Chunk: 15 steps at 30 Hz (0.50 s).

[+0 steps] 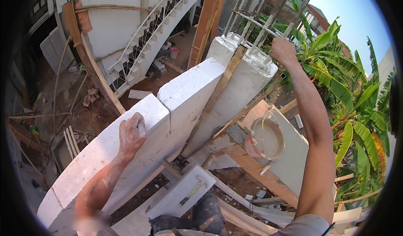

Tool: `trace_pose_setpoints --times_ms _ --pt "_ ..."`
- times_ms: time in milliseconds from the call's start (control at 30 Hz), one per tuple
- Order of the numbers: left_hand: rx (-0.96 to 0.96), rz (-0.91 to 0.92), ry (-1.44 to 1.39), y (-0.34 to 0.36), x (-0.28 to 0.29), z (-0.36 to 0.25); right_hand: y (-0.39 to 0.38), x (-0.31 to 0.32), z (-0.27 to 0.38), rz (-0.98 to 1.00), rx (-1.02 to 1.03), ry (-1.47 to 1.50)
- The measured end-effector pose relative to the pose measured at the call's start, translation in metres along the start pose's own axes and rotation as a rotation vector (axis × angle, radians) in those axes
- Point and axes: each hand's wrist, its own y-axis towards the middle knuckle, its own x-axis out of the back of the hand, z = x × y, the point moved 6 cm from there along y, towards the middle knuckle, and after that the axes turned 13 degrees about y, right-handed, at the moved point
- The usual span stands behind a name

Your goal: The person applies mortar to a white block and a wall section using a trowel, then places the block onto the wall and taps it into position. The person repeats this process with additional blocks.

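A low wall of white lightweight blocks (98, 152) runs from the lower left to a grey concrete column (228, 83). My left hand (132, 133) rests as a fist on top of the wall, close to the joint before the end block (191, 85); whatever its fingers may hold is hidden. Reaching far to the right, my right hand (282, 51) is closed around an upright steel bar (303, 11) at the column's top. A timber strip (220, 85) leans along the column beside the end block.
A mortar bucket (266, 138) stands on boards right of the wall. Below me, a hammer (195, 190) lies on a loose white block (181, 196). Bamboo poles and planks cross the lower level. A staircase (149, 36) rises behind; banana plants (361, 127) grow at right.
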Motion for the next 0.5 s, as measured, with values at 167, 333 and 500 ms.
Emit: trace_pose_setpoints --times_ms 167,333,500 --pt "0.029 -0.042 -0.023 -0.001 0.007 0.004 -0.003 0.003 -0.004 -0.081 -0.017 0.04" --pt "0.054 -0.085 -0.068 0.0 0.007 0.006 0.002 0.003 -0.007 -0.123 -0.02 0.073" --pt "0.103 -0.119 -0.056 0.001 0.009 0.006 0.007 -0.01 0.015 -0.114 0.022 0.092"
